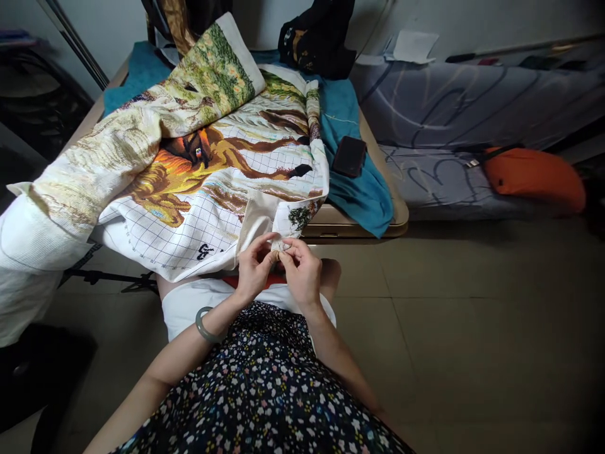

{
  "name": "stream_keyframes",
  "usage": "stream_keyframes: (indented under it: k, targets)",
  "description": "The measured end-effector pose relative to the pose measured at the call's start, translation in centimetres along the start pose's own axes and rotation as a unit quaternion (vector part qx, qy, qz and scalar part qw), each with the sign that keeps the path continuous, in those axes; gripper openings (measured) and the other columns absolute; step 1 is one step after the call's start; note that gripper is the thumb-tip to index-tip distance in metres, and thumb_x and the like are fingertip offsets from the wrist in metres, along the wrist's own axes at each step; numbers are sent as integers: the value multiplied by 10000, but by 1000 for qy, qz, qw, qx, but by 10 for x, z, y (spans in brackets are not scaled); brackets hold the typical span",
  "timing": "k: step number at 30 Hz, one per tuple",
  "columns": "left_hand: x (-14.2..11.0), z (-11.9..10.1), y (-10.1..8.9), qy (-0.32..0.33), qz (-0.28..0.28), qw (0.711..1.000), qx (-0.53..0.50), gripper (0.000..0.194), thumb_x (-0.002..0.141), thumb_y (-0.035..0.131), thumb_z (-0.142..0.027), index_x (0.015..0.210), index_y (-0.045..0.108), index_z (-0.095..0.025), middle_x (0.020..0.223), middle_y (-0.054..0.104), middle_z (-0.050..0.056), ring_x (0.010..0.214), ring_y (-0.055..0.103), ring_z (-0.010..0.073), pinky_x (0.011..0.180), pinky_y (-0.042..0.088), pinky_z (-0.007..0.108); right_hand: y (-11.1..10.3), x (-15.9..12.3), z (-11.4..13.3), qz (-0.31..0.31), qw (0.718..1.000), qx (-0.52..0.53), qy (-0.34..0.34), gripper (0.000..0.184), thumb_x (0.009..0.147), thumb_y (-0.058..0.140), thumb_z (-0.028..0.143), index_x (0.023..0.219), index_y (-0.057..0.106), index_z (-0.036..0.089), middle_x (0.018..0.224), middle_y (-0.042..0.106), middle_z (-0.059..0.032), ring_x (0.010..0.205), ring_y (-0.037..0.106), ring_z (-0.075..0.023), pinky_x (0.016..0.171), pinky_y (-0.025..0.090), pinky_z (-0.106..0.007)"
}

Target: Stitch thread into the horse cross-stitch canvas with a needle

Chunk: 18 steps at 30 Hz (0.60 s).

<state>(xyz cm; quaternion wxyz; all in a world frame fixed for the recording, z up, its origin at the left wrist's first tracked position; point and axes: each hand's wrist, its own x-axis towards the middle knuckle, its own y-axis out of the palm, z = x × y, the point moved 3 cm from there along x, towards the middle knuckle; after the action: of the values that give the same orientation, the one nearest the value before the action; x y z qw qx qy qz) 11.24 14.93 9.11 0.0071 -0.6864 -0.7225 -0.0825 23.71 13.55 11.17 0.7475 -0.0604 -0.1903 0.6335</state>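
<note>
A large cross-stitch canvas (222,217) with a grid, brown and orange stitched figures and green foliage drapes over the table's front edge toward my lap. Part of it is rolled and folded at the left. My left hand (255,266) pinches the canvas's near edge between thumb and fingers. Close beside it, my right hand (300,270) pinches the same bit of edge, the two thumbs almost touching. Whether a needle or thread sits between the fingertips is too small to make out. A dark green stitched patch (299,218) shows just above my hands.
A teal cloth (362,202) covers part of the table (399,211), with a dark phone (350,156) lying on it. A black bag (317,39) sits at the back. To the right stands a grey patterned sofa (425,180) with an orange cushion (534,178).
</note>
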Motion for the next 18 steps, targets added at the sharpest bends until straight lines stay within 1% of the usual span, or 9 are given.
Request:
stream_keyframes:
  k: [2, 4, 5, 7, 9, 11, 14, 16, 18]
  targets:
    - [0, -3, -1, 31, 13, 998, 60, 356, 814, 663, -223, 1169, 665, -198, 777, 608, 2, 651, 499, 107, 622, 428, 232, -1, 1, 7, 10, 998, -61, -27, 227, 889, 510, 204, 1081, 629, 190, 835, 711, -51, 779, 665, -192, 761, 510, -306]
    - [1, -6, -1, 63, 28, 991, 112, 362, 816, 633, -178, 1176, 665, -202, 821, 650, 13, 674, 531, 112, 654, 449, 239, -2, 4, 15, 49, 988, -143, -44, 212, 912, 473, 194, 1058, 627, 191, 951, 725, -78, 851, 672, -205, 768, 486, -299]
    - [1, -7, -1, 78, 36, 988, 131, 367, 814, 617, -154, 1174, 666, -202, 848, 668, 20, 691, 547, 116, 676, 460, 243, -3, 5, 17, 73, 978, -192, -41, 196, 924, 461, 196, 1031, 626, 191, 962, 727, -85, 845, 673, -209, 745, 470, -293]
    - [3, -9, -1, 94, 56, 983, 150, 366, 806, 590, -120, 1153, 676, -198, 882, 690, 29, 721, 571, 121, 709, 473, 249, -7, 11, 21, 114, 950, -289, -22, 160, 941, 465, 216, 968, 621, 190, 869, 727, -82, 759, 663, -211, 667, 421, -278]
    - [6, -10, 1, 90, 80, 981, 150, 354, 797, 587, -111, 1126, 689, -191, 870, 693, 27, 725, 578, 124, 713, 474, 250, -12, 19, 22, 130, 933, -337, -13, 128, 937, 495, 236, 910, 613, 196, 742, 700, -62, 665, 630, -202, 606, 361, -268]
    - [11, -12, 1, 73, 96, 983, 141, 332, 794, 605, -132, 1108, 701, -184, 825, 681, 19, 704, 571, 125, 694, 466, 248, -15, 28, 23, 125, 945, -301, -29, 101, 916, 533, 248, 846, 595, 210, 669, 662, -30, 612, 592, -184, 584, 330, -259]
    - [20, -16, -1, 41, 104, 985, 134, 330, 789, 638, -180, 1111, 709, -168, 757, 647, 11, 656, 541, 123, 655, 447, 248, -17, 42, 22, 102, 980, -164, -57, 133, 888, 557, 259, 760, 548, 226, 623, 605, 14, 559, 531, -151, 573, 329, -250]
    - [24, -18, -2, 27, 125, 982, 141, 384, 762, 660, -173, 1143, 701, -161, 735, 636, 5, 622, 519, 118, 637, 439, 250, -19, 51, 20, 69, 992, -88, -62, 163, 890, 557, 298, 745, 527, 227, 606, 571, 27, 536, 498, -134, 558, 341, -247]
    - [25, -18, -3, 17, 150, 977, 149, 432, 740, 669, -158, 1171, 691, -164, 732, 645, 3, 600, 510, 116, 633, 442, 256, -25, 60, 17, 19, 999, -12, -48, 206, 902, 552, 374, 763, 508, 227, 568, 519, 43, 489, 458, -116, 512, 349, -240]
